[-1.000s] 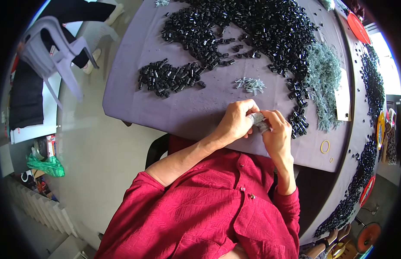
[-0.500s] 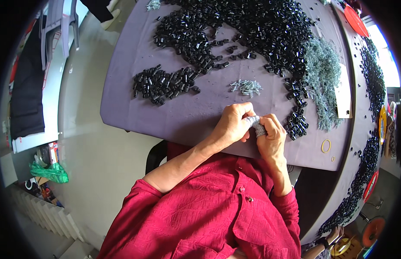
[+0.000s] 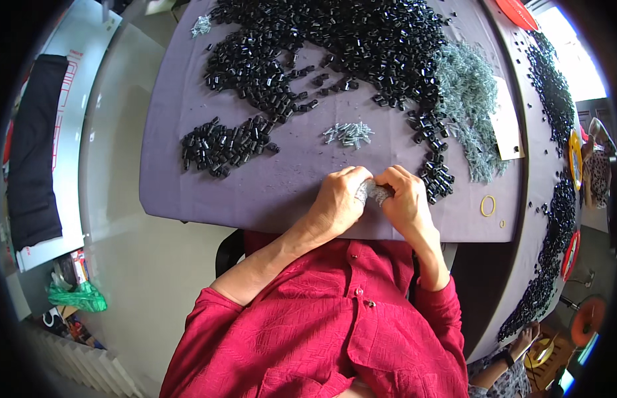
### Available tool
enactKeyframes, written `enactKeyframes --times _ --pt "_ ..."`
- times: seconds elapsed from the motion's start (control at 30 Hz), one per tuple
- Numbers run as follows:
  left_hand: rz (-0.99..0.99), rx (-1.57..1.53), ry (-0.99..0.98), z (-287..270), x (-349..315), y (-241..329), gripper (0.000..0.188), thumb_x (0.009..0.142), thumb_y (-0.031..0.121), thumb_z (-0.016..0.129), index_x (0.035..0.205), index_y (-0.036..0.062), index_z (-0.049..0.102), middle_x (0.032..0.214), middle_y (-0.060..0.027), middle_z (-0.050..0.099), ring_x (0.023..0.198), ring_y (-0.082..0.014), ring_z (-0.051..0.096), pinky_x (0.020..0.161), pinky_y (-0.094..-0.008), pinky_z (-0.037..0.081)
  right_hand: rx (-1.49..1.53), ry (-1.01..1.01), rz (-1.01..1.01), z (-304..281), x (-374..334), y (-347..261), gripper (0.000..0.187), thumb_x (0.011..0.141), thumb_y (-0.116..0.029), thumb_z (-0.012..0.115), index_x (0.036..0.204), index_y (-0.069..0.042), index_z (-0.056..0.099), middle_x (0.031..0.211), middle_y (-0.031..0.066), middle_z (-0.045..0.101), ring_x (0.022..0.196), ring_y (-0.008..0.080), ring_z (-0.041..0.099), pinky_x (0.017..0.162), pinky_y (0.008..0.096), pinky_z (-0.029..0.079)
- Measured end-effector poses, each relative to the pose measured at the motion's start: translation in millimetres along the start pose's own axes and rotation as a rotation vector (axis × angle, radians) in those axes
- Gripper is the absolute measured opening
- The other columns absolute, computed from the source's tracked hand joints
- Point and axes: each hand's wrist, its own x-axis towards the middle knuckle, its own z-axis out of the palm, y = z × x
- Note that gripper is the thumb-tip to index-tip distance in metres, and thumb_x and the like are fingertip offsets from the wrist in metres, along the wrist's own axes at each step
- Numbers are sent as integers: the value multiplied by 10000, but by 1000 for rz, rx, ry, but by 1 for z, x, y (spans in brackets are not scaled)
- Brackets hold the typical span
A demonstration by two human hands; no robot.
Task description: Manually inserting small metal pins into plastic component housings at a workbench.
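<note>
My left hand point(image 3: 341, 198) and my right hand point(image 3: 405, 199) meet over the table's near edge, fingers closed and tips pressed together. Grey-white wrapping point(image 3: 380, 194) shows between them, seemingly around the fingers. Whatever the fingertips pinch is hidden or too small to make out. Just beyond my hands lies a small heap of thin silvery metal pieces point(image 3: 349, 134), perhaps springs or pins. Right of my right hand, short black cylindrical parts point(image 3: 436, 179) trail down from a large black pile point(image 3: 335, 33). A smaller group of black parts point(image 3: 225, 146) lies to the left.
A big heap of silvery pieces point(image 3: 466, 86) lies at right, beside a pale card point(image 3: 507, 126). Yellow rubber bands point(image 3: 487, 205) rest near the table's right corner. On a second table are more black parts point(image 3: 557, 232); another person's hand point(image 3: 525, 338) reaches there.
The whole view has shifted, so the table sits further left and higher. My hands stay together, their fingers turned, with less of the grey-white wrapping showing.
</note>
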Motion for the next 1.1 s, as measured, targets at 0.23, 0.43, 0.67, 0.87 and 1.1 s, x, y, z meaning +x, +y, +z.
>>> enactKeyframes --times 0.23,0.43,0.67,0.87,1.1 --pt "143 315 351 -69 -9 -10 154 801 -45 551 941 -3 601 780 -101 583 566 -163 608 453 -277 490 -149 216 22 -28 43 23 199 674 61 542 818 -34 640 756 154 572 734 344 583 663 401 462" --pt "184 624 481 -109 -10 -34 133 791 4 611 923 5 619 802 -153 576 662 -329 582 593 -389 463 -386 217 46 -24 85 36 256 660 0 570 882 -68 679 867 112 582 841 301 595 715 387 485" --pt "101 575 480 -109 -16 -41 202 776 28 633 977 54 624 846 -127 552 732 -314 593 641 -392 482 -464 220 135 -17 94 45 198 685 -33 592 872 -52 655 884 114 599 884 299 595 765 386 482" --pt "63 547 520 -108 -17 -44 226 769 30 649 992 56 623 850 -110 543 725 -284 595 636 -379 483 -430 129 -6 -22 99 44 131 706 -46 612 832 -57 650 864 94 599 862 288 583 766 384 453" --pt "60 515 568 -103 -17 -43 221 769 20 654 985 54 622 815 -93 527 688 -252 587 613 -361 481 -247 209 -66 -32 78 49 109 695 -66 657 796 -104 678 796 55 609 833 259 568 761 371 426"
